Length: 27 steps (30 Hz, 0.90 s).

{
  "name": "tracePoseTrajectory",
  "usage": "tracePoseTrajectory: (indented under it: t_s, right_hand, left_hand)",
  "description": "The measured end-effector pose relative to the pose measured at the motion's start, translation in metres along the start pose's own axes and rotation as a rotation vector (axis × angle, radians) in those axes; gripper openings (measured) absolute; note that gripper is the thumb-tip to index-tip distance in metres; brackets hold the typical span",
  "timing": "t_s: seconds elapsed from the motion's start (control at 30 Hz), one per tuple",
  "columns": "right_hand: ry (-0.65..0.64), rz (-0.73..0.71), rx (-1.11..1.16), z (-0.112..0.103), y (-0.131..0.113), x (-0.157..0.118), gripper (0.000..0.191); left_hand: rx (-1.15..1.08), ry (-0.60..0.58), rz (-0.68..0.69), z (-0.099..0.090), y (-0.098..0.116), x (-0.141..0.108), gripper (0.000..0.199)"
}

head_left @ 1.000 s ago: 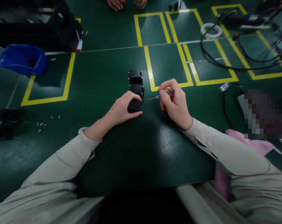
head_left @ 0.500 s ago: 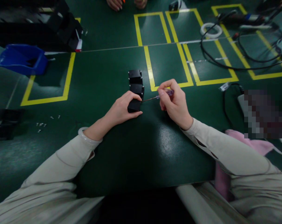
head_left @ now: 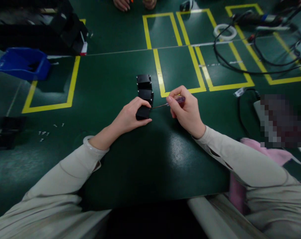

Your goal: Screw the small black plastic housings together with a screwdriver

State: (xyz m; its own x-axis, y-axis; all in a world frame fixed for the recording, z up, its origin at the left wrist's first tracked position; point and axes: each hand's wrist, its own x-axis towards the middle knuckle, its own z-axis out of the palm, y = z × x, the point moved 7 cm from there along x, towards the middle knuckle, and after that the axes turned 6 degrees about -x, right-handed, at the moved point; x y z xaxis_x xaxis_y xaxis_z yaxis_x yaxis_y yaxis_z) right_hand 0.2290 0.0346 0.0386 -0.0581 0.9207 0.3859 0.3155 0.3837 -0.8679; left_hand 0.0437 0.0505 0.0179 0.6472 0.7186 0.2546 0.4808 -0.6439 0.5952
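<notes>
My left hand (head_left: pixel 129 116) grips a small black block (head_left: pixel 142 113) on the green table, thumb and fingers on either side of it. In my right hand (head_left: pixel 184 109) is a screwdriver (head_left: pixel 179 100) with a clear purplish handle. Its thin shaft points left, and the tip meets the block's right side near my left fingertip; the screw head itself is too small to make out. Two more black blocks stand in a row just beyond: a middle one (head_left: pixel 145 95) and a far one (head_left: pixel 144 79), with small shiny screws at their sides.
Several loose screws (head_left: pixel 43 133) lie at the left, below a blue bin (head_left: pixel 23 64). Black parts (head_left: pixel 6 132) sit at the left edge. At the right are a white tape ring (head_left: pixel 225 32), black cables and a pink cloth (head_left: pixel 265 151). Another person's hands (head_left: pixel 122 4) show at the far edge.
My right hand's fingers have shifted slightly on the screwdriver handle, which has turned a little. My left hand and the blocks stay where they were.
</notes>
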Motion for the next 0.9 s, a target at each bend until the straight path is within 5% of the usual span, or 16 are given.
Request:
tracePoseTrajectory:
  t_s: [0.17, 0.9]
  right_hand:
    - [0.019, -0.042, -0.020, -0.0011, -0.0017, -0.0012, 0.006]
    - [0.018, -0.017, -0.016, -0.0014, -0.0003, -0.0015, 0.008]
  left_hand:
    - [0.004, -0.005, -0.010, 0.0006, -0.0016, -0.0001, 0.036]
    - [-0.092, -0.078, -0.046, -0.0013, -0.0042, -0.0080, 0.041]
